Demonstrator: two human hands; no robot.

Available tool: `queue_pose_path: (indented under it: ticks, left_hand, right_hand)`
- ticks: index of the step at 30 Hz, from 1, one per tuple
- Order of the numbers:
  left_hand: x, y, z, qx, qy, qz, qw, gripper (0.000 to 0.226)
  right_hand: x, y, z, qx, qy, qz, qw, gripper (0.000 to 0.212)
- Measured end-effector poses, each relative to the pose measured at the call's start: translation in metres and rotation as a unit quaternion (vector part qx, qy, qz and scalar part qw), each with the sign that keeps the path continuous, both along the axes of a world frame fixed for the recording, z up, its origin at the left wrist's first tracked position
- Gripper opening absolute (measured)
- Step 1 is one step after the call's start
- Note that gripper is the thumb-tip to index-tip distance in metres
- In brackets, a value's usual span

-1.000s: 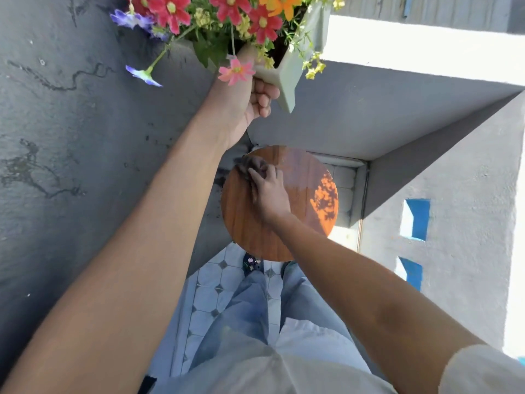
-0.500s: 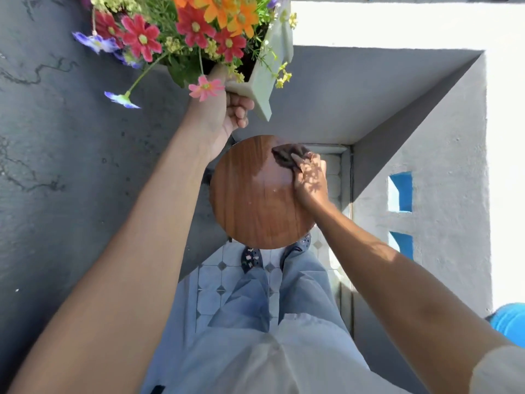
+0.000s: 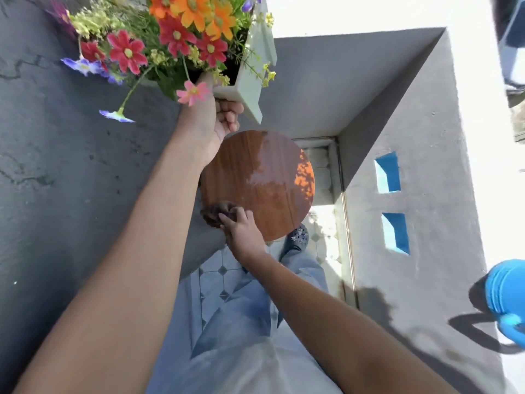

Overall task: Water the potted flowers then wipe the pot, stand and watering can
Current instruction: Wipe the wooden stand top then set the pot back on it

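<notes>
above the round wooden stand (image 3: 255, 177), the left hand (image 3: 211, 123) holds the flower pot (image 3: 250, 86) clear of the tabletop, fingers curled shut under the pot's pale, square-sided base with the thumb side up against its wall. the pot is tilted and does not touch the stand. red, orange, pink and purple flowers (image 3: 170, 38) spill out of it toward the dark grey wall (image 3: 56, 166) on the left, one pink bloom hanging right against the wrist.

the stand's brown wood-grain top is bare apart from a pale wet-looking sheen across its far middle and a patch of orange sunlight at its right edge. at its near left edge, the right hand (image 3: 241, 231) presses a dark crumpled cloth (image 3: 217, 213) onto the wood, fingers closed over the cloth and bunching it against the rim. part of the cloth is hidden behind the left forearm.

below the stand are pale floor tiles (image 3: 221, 274), the person's light blue trousers, and a dark clog-style shoe (image 3: 298, 237) just beside the stand's near right edge. on the sunlit grey ledge (image 3: 426, 251) at the far right, well apart from the stand, sits a bright blue watering can (image 3: 505, 288), only partly in frame, casting a dark shadow across the ledge.
</notes>
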State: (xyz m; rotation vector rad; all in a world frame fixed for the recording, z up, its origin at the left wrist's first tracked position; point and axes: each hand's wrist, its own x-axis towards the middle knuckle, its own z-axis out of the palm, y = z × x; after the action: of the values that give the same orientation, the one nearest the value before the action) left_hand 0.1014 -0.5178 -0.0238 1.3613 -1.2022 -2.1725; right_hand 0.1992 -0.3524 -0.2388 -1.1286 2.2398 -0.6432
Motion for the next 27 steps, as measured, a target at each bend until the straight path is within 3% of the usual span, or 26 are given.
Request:
queue_pose_path:
  ticks: [5,10,16,20,24,27]
  left_hand:
    - [-0.003,-0.001,0.002,0.001,0.004,0.002,1.000,0.031]
    - [-0.005,-0.002,0.002,-0.002,0.004,-0.001,1.000,0.031]
    - [-0.005,-0.003,0.004,0.002,0.001,0.003,1.000,0.033]
    - [-0.006,-0.004,0.003,0.003,-0.006,0.007,1.000,0.033]
    - [-0.006,-0.002,0.005,0.006,-0.002,0.006,1.000,0.034]
    - [-0.004,-0.004,0.003,0.008,-0.003,0.004,1.000,0.033]
  right_hand:
    - [-0.026,0.059,-0.009,-0.042,0.040,0.092,0.994,0.036]
    - [-0.144,0.075,-0.001,0.030,0.058,-0.169,0.983,0.040]
    - [-0.151,0.055,-0.004,0.072,0.052,-0.240,0.967,0.043]
    - [-0.081,0.058,-0.005,0.009,0.065,-0.105,0.992,0.039]
    - [-0.022,0.072,-0.004,0.004,0.040,0.028,0.999,0.053]
    - [-0.030,0.097,-0.006,0.016,0.033,0.045,0.998,0.051]
